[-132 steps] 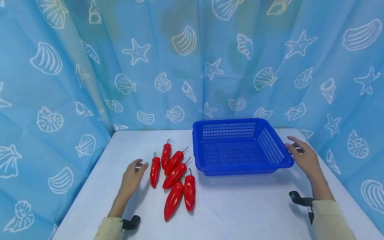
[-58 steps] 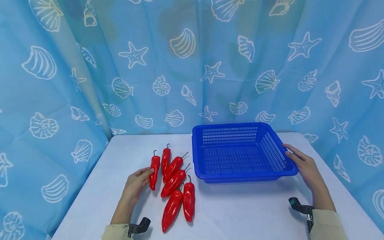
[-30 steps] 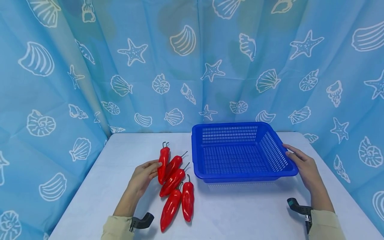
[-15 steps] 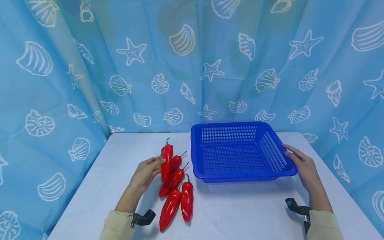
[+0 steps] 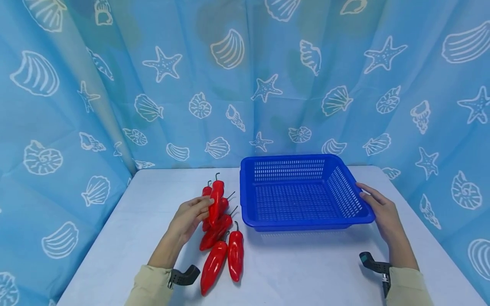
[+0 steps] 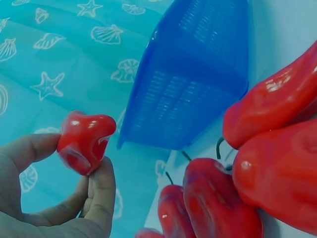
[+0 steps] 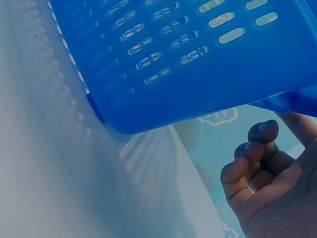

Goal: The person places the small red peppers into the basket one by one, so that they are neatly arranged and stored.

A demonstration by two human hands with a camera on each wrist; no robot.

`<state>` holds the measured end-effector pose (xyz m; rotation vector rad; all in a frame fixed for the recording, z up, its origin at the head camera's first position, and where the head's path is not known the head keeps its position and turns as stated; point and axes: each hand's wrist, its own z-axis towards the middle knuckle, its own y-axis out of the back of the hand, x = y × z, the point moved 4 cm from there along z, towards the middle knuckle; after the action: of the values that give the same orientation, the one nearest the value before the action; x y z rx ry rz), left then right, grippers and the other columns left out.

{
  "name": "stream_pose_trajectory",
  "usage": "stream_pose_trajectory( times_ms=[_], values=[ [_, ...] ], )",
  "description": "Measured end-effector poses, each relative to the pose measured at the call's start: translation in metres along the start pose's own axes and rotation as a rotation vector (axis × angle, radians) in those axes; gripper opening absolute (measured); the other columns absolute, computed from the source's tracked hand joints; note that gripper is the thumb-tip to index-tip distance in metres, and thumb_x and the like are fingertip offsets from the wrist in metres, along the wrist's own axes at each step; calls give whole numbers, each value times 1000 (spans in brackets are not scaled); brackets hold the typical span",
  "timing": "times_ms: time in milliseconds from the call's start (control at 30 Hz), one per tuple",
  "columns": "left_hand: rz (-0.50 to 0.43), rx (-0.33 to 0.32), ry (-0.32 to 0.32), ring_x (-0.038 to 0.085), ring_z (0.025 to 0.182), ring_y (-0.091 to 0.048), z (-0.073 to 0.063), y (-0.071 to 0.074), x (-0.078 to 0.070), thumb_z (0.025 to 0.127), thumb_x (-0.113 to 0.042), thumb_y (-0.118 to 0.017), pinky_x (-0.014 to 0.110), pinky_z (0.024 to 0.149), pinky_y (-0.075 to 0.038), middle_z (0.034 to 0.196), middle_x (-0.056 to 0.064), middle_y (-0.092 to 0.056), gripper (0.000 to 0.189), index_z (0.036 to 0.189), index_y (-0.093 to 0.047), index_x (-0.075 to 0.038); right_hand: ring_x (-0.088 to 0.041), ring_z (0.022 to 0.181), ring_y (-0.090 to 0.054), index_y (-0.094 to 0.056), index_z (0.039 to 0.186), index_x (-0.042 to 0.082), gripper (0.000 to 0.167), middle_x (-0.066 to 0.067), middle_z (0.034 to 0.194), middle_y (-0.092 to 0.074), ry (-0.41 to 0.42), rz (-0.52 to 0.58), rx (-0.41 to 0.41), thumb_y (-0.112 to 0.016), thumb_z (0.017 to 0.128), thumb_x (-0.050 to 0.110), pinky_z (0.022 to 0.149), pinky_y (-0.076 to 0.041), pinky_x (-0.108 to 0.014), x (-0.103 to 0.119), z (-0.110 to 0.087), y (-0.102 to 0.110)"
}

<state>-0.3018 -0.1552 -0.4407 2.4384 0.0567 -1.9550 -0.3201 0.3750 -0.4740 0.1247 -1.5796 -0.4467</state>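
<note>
My left hand [image 5: 187, 219] pinches a red chili pepper [image 5: 216, 202] between thumb and fingers, stem upward, over the other peppers. In the left wrist view this pepper [image 6: 84, 141] appears end-on at the fingertips, apart from the rest. Beneath and in front lie several more red peppers [image 5: 213, 267], partly overlapped by the held one. To their right stands a blue plastic basket [image 5: 306, 226] with slotted walls and nothing inside. At its right rim, my right hand [image 5: 384, 214] grips the edge; in the right wrist view the other fingers [image 7: 235, 173] curl below the rim.
A white-covered table [image 5: 298, 267] carries everything. Behind it and at both sides hangs a blue curtain [image 5: 176, 106] with shell and starfish prints. A black wrist camera mount [image 5: 183, 276] juts from the left sleeve, another [image 5: 373, 263] from the right.
My left hand took hold of the leftmost pepper, raised it and carried it right, over the others. My right hand moved onto the basket's rim and has stayed there.
</note>
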Motion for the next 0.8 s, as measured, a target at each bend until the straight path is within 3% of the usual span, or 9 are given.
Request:
stream_pose_trajectory(
  times_ms=[800],
  values=[
    [-49, 23, 9, 27, 111, -63, 0, -22, -21, 84, -31, -82, 45, 100, -50, 129, 15, -59, 68, 137, -51, -4, -51, 137, -36, -40, 154, 28, 59, -24, 158, -30, 9, -16, 0, -43, 102, 56, 106, -32, -69, -1, -2, -2]
  ],
)
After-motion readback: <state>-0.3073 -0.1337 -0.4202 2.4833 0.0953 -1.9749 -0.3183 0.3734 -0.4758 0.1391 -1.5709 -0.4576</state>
